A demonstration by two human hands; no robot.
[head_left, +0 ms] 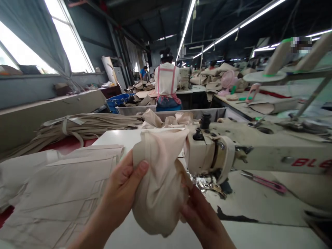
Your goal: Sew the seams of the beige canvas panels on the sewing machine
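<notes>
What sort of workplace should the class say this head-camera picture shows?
Probably a garment factory's sewing floor: an industrial sewing machine, a gathered piece of beige cloth, pink-handled scissors and long bundled fabric strips all point to it.

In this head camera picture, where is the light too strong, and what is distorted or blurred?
In the head view, the windows are blown out white and the ceiling fluorescent tubes glare; the wide lens bends the sewing machine arm; the beige cloth between the left hand and right hand looks fairly sharp; a pixelated patch blurs the upper right.
</notes>
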